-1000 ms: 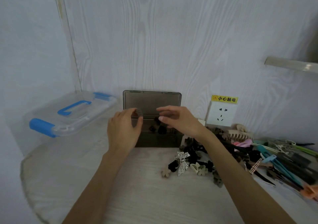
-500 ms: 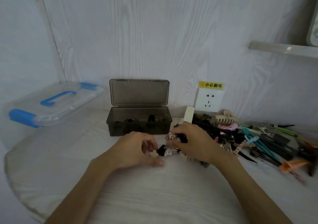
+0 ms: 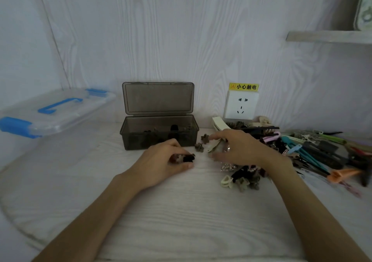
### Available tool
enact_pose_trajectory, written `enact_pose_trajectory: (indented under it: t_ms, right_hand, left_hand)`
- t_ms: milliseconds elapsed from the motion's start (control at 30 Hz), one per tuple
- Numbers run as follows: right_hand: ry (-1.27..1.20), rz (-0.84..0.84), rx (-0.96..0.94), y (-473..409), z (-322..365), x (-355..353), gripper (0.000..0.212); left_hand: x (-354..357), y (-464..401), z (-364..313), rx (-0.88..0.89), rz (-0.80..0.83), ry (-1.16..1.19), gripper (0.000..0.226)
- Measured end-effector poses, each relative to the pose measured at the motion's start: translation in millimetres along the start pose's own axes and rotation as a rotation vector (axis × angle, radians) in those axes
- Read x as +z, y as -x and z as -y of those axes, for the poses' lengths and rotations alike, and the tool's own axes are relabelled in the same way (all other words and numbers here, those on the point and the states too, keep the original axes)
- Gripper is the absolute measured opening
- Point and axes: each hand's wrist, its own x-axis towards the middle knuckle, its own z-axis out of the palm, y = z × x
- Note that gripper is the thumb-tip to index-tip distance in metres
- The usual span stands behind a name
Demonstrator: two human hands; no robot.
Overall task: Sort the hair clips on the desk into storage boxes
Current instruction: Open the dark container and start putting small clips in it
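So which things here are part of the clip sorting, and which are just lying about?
Job:
left hand closed on small clips
right hand over clip pile
open grey box
clear blue-handled box

Bystanders:
wall socket
yellow warning label
shelf

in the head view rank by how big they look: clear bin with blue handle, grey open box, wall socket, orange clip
1. clear bin
2. grey box, lid included
3. wall socket
4. orange clip
The bin is partly cut off at the frame edge.
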Motion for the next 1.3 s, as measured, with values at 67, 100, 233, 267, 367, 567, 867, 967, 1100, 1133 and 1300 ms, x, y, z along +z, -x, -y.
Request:
enact_pose_trajectory:
  t_ms: [67,100,233,267,367,567,867,967,1100,1133,1300]
  right_hand:
    - [-0.005,-0.059,0.057,-8,3,4,0.052]
    - [0.061,-0.089,0.064,-14,5,6,0.054]
    - [0.304,0.024,0.025,-35,21,15,0.064]
    - [0.333,0.042,0.036,-39,22,18,0.059]
    - [0.382,-0.006,0.021,-40,18,21,0.037]
    - [0.115,-0.055,-0.078,-27,8,12,0.023]
    - [-0.305,-0.066,-0.032,-25,2,-1,0.019]
    - [-0.717,-0.117,0.084,-20,2,-13,0.021]
    - [-1.11,-0.055,0.147,-15,6,-22,0.026]
    - [-1.214,-0.025,0.132,-16,10,-23,0.026]
    - [-1.453,0.03,0.085,-29,38,-26,0.019]
  left_hand:
    - [0,1,3,0.007,-0.016,0.029,0.035]
    - [0,1,4,0.01,-0.017,0.036,0.033]
    - [1,0,2,0.027,-0.081,0.044,0.027]
    - [0,-1,2,0.038,-0.14,0.045,0.027]
    - [-11,-2,0,0.027,-0.459,0.075,0.033]
    - [-28,0,15,-0.211,-0.774,-0.079,0.035]
    - [-24,0,23,-0.307,-0.644,-0.119,0.035]
    - [-25,1,23,-0.308,-0.66,-0.099,0.029]
    - [-25,1,25,-0.3,-0.687,-0.073,0.027]
    - [-25,1,24,-0.301,-0.687,-0.068,0.027]
    - [-24,3,22,-0.294,-0.666,-0.041,0.031]
